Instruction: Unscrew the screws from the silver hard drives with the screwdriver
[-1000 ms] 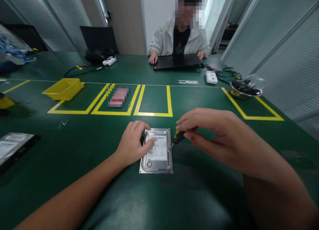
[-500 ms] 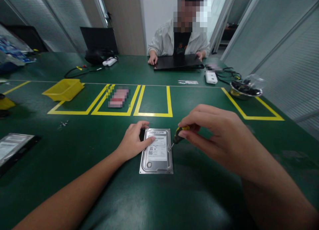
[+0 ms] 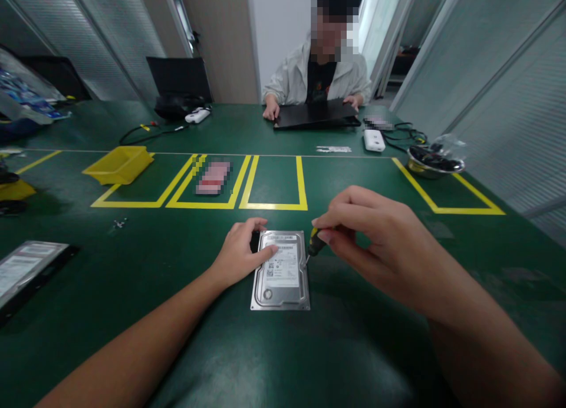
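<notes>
A silver hard drive (image 3: 283, 299) with a white label lies flat on the green table (image 3: 247, 361). My left hand (image 3: 241, 250) grips its left side, the thumb resting on the label and the other fingers at the far left edge. Between the thumb and fingers of my right hand (image 3: 367, 228) is a small black and yellow screwdriver (image 3: 315, 243). Its metal tip points down at the drive's right edge, near the middle; whether it touches a screw is too small to tell.
Another drive (image 3: 30, 269) lies at the left, with small screws (image 3: 119, 223) beyond it. Farther back are a yellow tray (image 3: 119, 166), a blurred pink object (image 3: 214, 178) and a metal bowl (image 3: 435, 163). Across the table a person holds a black panel (image 3: 316, 114).
The view has shifted slightly, so most things sit a little lower and to the right. My right hand has turned the screwdriver slightly, its handle now more upright. My left hand keeps its hold.
</notes>
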The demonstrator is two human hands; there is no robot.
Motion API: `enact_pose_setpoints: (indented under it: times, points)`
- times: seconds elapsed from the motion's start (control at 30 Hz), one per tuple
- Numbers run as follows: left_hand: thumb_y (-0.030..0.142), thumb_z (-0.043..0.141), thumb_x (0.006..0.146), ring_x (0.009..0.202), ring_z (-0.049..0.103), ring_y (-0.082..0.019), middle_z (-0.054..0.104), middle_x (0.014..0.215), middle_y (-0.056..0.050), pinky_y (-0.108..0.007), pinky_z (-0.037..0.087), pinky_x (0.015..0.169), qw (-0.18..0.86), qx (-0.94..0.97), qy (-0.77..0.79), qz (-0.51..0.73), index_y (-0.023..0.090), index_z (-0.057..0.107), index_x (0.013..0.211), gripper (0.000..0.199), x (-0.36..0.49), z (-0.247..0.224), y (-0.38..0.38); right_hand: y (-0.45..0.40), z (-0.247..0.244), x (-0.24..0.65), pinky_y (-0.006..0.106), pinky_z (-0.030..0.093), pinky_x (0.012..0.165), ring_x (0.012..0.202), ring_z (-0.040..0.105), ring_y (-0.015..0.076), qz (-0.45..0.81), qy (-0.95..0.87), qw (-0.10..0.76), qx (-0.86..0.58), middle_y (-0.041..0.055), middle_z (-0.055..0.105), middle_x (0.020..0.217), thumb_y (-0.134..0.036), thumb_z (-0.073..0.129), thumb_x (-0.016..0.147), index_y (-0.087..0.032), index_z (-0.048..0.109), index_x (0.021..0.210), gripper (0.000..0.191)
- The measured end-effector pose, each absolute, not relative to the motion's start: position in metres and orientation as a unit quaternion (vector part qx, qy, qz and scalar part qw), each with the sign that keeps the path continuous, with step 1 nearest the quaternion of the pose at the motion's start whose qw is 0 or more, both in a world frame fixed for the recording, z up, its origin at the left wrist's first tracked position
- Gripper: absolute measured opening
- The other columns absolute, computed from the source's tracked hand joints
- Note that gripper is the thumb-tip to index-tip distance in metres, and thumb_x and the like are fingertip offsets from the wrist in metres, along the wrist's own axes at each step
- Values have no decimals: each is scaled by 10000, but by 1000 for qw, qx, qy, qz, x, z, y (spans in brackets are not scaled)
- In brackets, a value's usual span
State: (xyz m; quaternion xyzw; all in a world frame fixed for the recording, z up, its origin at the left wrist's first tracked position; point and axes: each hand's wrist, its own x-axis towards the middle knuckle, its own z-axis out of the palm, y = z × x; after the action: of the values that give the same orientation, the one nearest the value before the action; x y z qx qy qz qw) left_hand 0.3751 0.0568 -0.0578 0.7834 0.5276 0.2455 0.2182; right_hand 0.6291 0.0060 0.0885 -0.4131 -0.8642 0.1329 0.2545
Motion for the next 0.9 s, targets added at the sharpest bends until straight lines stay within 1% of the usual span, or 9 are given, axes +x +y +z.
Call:
enact_pose_setpoints:
  times: [0.13, 0.3, 0.47, 0.57, 0.63, 0.77, 0.9]
  points:
    - [531, 643, 810, 1095, 532, -297, 646, 1155, -93, -466, 442, 917, 218, 784, 526, 246, 191, 509, 1260, 580, 375, -58, 57, 5, 89, 629, 264, 401, 659, 779, 525, 135, 139, -860, 265, -414, 41, 570, 914, -169, 547, 924, -188, 662, 925, 117]
    - [543, 642, 806, 1094, 540, -302, 650, 1151, -91, -470, 448, 914, 217, 785, 525, 248, 198, 510, 1263, 588, 374, -58, 57, 7, 86, 628, 269, 406, 657, 788, 539, 147, 143, -856, 275, -414, 47, 587, 909, -224, 577, 927, -193, 660, 906, 91]
    - [544, 646, 808, 1086, 538, -297, 654, 1151, -93, -479, 443, 921, 219, 785, 522, 252, 196, 514, 1260, 585, 374, -59, 57, 7, 85, 627, 277, 387, 649, 768, 529, 142, 122, -854, 269, -428, 38, 573, 889, -195, 571, 920, -188, 640, 876, 82]
    - [546, 652, 803, 1087, 542, -294, 658, 1147, -89, -476, 438, 927, 224, 782, 525, 250, 194, 512, 1259, 593, 374, -59, 57, 7, 85, 628, 282, 385, 652, 759, 532, 143, 117, -853, 270, -431, 30, 575, 883, -199, 591, 904, -189, 628, 917, 40]
    - [553, 659, 796, 1092, 545, -296, 660, 1147, -86, -475, 436, 930, 230, 779, 529, 246, 195, 511, 1259, 604, 374, -58, 57, 7, 85, 628, 285, 388, 656, 752, 535, 146, 115, -850, 274, -436, 25, 582, 875, -220, 613, 892, -188, 617, 952, 68]
    - [551, 668, 786, 1103, 554, -301, 661, 1152, -86, -480, 435, 940, 242, 772, 537, 240, 195, 513, 1257, 611, 375, -55, 57, 7, 85, 629, 284, 385, 646, 738, 532, 145, 112, -849, 271, -440, 24, 585, 852, -247, 620, 894, -181, 619, 897, 66]
    - [527, 685, 775, 1107, 562, -296, 654, 1163, -93, -482, 431, 958, 253, 766, 542, 236, 188, 513, 1260, 616, 376, -55, 58, 7, 84, 630, 275, 384, 660, 757, 535, 141, 109, -854, 276, -427, 30, 583, 877, -217, 614, 899, -176, 632, 891, 46]
